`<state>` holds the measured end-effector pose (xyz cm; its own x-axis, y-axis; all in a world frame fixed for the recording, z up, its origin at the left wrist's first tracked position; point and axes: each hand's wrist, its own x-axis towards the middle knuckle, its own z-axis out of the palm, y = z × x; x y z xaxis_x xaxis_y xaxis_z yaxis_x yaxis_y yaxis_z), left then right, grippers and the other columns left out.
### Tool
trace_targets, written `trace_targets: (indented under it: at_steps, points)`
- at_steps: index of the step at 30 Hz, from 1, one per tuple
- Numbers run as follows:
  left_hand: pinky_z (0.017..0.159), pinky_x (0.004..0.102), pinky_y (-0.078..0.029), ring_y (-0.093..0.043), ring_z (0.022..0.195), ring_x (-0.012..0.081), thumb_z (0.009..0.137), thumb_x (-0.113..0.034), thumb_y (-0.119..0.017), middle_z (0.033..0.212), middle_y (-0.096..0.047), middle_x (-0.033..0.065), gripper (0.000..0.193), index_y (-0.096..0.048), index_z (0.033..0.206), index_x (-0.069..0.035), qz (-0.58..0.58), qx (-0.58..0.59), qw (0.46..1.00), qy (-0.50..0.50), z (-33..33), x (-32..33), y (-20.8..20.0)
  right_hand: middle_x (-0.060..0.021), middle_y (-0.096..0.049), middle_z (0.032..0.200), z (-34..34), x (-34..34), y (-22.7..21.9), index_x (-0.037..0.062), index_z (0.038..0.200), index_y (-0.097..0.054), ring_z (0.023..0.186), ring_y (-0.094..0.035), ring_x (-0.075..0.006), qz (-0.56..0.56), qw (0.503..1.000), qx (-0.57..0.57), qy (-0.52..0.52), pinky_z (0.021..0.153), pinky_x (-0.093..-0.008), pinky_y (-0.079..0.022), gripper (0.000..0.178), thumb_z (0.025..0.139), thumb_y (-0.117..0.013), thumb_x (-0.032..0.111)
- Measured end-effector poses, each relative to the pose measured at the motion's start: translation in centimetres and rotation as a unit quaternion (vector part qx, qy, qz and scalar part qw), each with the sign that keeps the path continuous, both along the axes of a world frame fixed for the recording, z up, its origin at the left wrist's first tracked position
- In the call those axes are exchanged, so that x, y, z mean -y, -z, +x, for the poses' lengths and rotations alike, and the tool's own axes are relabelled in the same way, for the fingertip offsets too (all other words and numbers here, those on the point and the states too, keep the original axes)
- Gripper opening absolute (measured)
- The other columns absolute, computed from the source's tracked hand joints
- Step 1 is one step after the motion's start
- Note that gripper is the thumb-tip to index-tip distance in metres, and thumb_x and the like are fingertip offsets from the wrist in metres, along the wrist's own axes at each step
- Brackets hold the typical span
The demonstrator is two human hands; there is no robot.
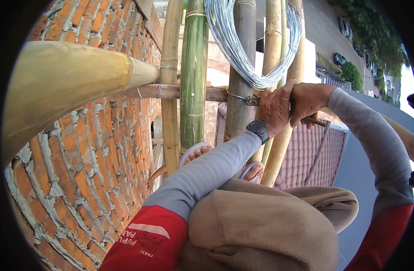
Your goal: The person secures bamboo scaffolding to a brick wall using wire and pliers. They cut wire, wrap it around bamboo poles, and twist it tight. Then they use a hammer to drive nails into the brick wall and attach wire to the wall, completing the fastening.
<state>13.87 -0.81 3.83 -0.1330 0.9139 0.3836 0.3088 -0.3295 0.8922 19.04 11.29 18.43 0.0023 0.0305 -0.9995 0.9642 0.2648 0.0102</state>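
The left hand (272, 107) and right hand (310, 97), pressed together, are closed around a dark metal pliers-like tool (251, 100), whose head sits at the right edge of the dark bamboo pole (236, 119), near a wire tie (235, 95); I cannot tell whether its jaws grip the wire. Beyond the hands, 1 coil of silvery wire (261, 82) lies across that pole's right edge and neighbouring bamboo.

Bamboo poles (193, 86) beneath a silvery wire coil (229, 40) and sandalled feet (200, 152).
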Motion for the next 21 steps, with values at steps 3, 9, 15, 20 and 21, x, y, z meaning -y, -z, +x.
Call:
trace_targets:
  at_steps: [3, 9, 15, 20, 21]
  points:
    - [0.066, 0.0410, -0.050, -0.068, 0.068, 0.0286, 0.077, -0.021, -0.079, 0.071, -0.063, 0.0056, 0.059, -0.048, 0.128, -0.016, -0.055, -0.010, 0.998, -0.032, 0.0, -1.9, 0.0, -0.0063, -0.068, 0.075, 0.2, 2.9, -1.4, 0.0026, 0.099, -0.069, 0.069, -0.068, -0.0246, 0.327, 0.870, -0.043, -0.367, 0.069, -0.0383, -0.056, 0.026, 0.080, -0.077, 0.018]
    - [0.078, 0.0448, -0.058, -0.073, 0.084, 0.0347, 0.076, -0.017, -0.073, 0.085, -0.073, 0.0170, 0.030, -0.067, 0.102, -0.003, -0.279, -0.023, 0.952, 0.122, -2.1, -5.9, -1.1, -0.0085, -0.071, 0.090, 1.3, 0.4, 0.5, 0.0074, 0.107, -0.068, 0.086, -0.071, -0.0225, 0.449, 0.735, -0.137, -0.489, 0.089, -0.0368, -0.054, 0.022, 0.089, -0.073, 0.020]
    - [0.083, 0.0459, -0.054, -0.069, 0.089, 0.0358, 0.079, -0.022, -0.077, 0.093, -0.070, 0.0176, 0.040, -0.068, 0.113, -0.002, -0.239, -0.013, 0.958, 0.158, -2.8, -5.6, -2.7, -0.0143, -0.075, 0.093, 1.6, -2.0, 0.9, 0.0035, 0.112, -0.073, 0.073, -0.073, -0.0265, 0.251, 0.901, -0.028, -0.354, 0.069, -0.0365, -0.063, 0.033, 0.083, -0.080, 0.019]
    - [0.090, 0.0419, -0.047, -0.061, 0.099, 0.0268, 0.077, -0.021, -0.079, 0.107, -0.063, 0.0100, 0.055, -0.059, 0.126, -0.007, -0.075, -0.104, 0.989, 0.073, -1.1, -0.6, -2.8, -0.0085, -0.065, 0.073, 1.3, -1.9, 0.4, -0.0054, 0.106, -0.068, 0.063, -0.066, -0.0202, 0.006, 0.985, 0.123, -0.121, 0.056, -0.0330, -0.061, 0.048, 0.075, -0.089, 0.024]
    - [0.087, 0.0426, -0.047, -0.060, 0.098, 0.0261, 0.076, -0.022, -0.080, 0.107, -0.060, 0.0096, 0.054, -0.059, 0.123, -0.008, -0.045, -0.105, 0.991, 0.064, -1.0, -0.3, -2.4, -0.0079, -0.064, 0.072, 1.5, -1.8, 0.5, -0.0061, 0.101, -0.067, 0.061, -0.065, -0.0193, -0.036, 0.985, 0.143, -0.090, 0.055, -0.0326, -0.060, 0.047, 0.075, -0.089, 0.026]
